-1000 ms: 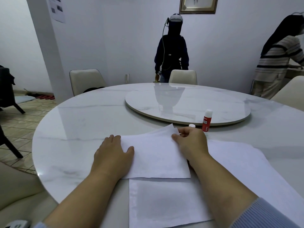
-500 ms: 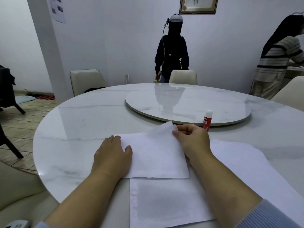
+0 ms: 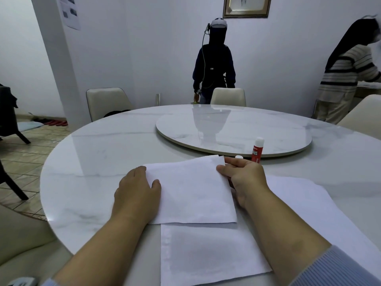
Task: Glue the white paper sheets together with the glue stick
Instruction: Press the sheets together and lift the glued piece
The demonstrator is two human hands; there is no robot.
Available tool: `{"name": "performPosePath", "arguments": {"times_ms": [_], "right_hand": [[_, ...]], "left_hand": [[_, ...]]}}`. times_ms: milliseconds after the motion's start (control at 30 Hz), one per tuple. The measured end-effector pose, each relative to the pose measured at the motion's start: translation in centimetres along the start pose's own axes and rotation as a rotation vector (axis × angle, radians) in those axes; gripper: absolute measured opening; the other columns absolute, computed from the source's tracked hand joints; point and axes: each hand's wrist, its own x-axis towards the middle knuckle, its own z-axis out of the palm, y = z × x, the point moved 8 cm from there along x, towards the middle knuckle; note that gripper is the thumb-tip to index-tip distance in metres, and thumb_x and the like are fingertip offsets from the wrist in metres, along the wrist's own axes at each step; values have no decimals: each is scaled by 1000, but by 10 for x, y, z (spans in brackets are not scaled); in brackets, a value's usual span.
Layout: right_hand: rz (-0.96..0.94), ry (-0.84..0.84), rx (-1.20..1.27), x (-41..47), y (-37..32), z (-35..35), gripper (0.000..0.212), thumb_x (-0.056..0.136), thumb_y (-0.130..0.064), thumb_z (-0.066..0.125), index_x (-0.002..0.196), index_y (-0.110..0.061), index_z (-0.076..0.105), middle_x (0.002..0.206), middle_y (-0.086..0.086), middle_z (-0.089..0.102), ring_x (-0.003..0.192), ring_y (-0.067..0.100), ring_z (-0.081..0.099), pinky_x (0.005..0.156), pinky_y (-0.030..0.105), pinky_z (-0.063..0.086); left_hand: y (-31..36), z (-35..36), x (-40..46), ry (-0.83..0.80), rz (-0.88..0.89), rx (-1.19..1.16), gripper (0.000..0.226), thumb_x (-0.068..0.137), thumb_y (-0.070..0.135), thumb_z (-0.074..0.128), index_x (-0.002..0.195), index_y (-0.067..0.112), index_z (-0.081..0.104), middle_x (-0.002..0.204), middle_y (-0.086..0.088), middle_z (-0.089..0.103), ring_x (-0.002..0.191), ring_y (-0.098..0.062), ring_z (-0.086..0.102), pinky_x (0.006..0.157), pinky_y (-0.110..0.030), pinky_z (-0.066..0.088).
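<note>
A small white paper sheet (image 3: 191,193) lies on the round marble table (image 3: 103,162), overlapping the far edge of a larger white sheet (image 3: 210,252) in front of me. My left hand (image 3: 137,193) lies flat on the small sheet's left edge. My right hand (image 3: 242,178) pinches its far right corner, which is lifted slightly. A red glue stick (image 3: 257,150) with a white cap stands upright just beyond my right hand. A small white cap (image 3: 238,157) peeks out behind my fingers.
Another large white sheet (image 3: 321,207) lies under my right forearm, spreading to the right. A marble turntable (image 3: 233,131) fills the table's middle. Chairs ring the table. One person stands at the far side (image 3: 214,65) and another at the right (image 3: 346,75).
My right hand lifted the small sheet's far right corner up and has since lowered it partway. My left hand stayed pressed on the left edge.
</note>
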Motion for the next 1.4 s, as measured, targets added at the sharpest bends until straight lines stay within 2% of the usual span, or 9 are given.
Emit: {"name": "performPosePath", "arguments": {"times_ms": [267, 400, 533, 667, 767, 1033, 1200, 1267, 1400], "right_hand": [[94, -161, -65, -6, 9, 10, 27, 69, -1, 81, 94, -2, 69, 85, 15, 77, 79, 33, 74, 76, 48, 60], [-16, -62, -207, 0, 4, 0, 9, 76, -7, 76, 81, -13, 71, 78, 4, 76, 74, 26, 73, 70, 40, 60], [-177, 59, -295, 3, -16, -14, 23, 82, -10, 69, 66, -24, 63, 74, -8, 69, 77, 20, 68, 78, 34, 55], [-16, -101, -228, 0, -5, -8, 15, 85, -5, 65, 86, -20, 66, 90, 6, 73, 81, 28, 72, 75, 41, 59], [116, -210, -57, -5, -1, -3, 30, 82, 9, 64, 105, -11, 63, 96, 13, 73, 81, 31, 72, 69, 41, 58], [230, -362, 180, -6, 3, -2, 29, 87, 8, 56, 109, -8, 66, 95, 14, 76, 84, 29, 72, 73, 41, 57], [240, -471, 78, -13, 6, 7, 28, 85, 7, 58, 109, -4, 66, 100, 16, 75, 85, 29, 74, 68, 36, 60], [247, -509, -19, -18, 9, 10, 25, 85, 9, 58, 107, 2, 67, 99, 18, 75, 86, 29, 74, 68, 34, 61], [241, -613, 72, -25, 3, 17, 31, 76, 3, 64, 105, -2, 71, 108, 18, 73, 95, 33, 71, 74, 40, 60]], "left_hand": [[-2, -11, 2, 97, -15, -118, 59, 85, 25, 63, 135, 9, 37, 139, -14, 41, 130, -32, 30, 101, -38, 30], [-6, -11, 3, 111, -25, -191, 58, 84, 23, 65, 133, 11, 37, 134, -12, 46, 125, -31, 39, 98, -39, 35], [-9, -9, 5, 91, -27, -276, 53, 84, 21, 64, 129, 15, 37, 118, -5, 56, 102, -25, 52, 81, -32, 38], [-16, -5, 7, 56, -67, -350, 54, 83, 21, 67, 128, 19, 37, 100, 2, 60, 87, -19, 54, 67, -26, 36], [-18, -2, 8, 21, -97, -349, 58, 80, 23, 70, 129, 17, 39, 82, 12, 54, 78, -13, 51, 61, -22, 33], [-16, 0, 8, -9, -120, -352, 59, 81, 30, 67, 132, 16, 40, 94, 8, 56, 86, -16, 51, 70, -27, 36], [-14, -3, 9, -9, -79, -290, 22, 89, 26, 56, 104, 10, 57, 85, 4, 58, 79, -20, 54, 62, -29, 38], [-12, -6, 9, 13, -44, -292, 17, 91, 23, 51, 89, 7, 57, 84, -3, 61, 79, -26, 55, 61, -34, 38], [-10, -10, 8, 57, -35, -320, 18, 91, 23, 51, 81, 8, 53, 75, -1, 58, 67, -14, 49, 54, -24, 34]]}}
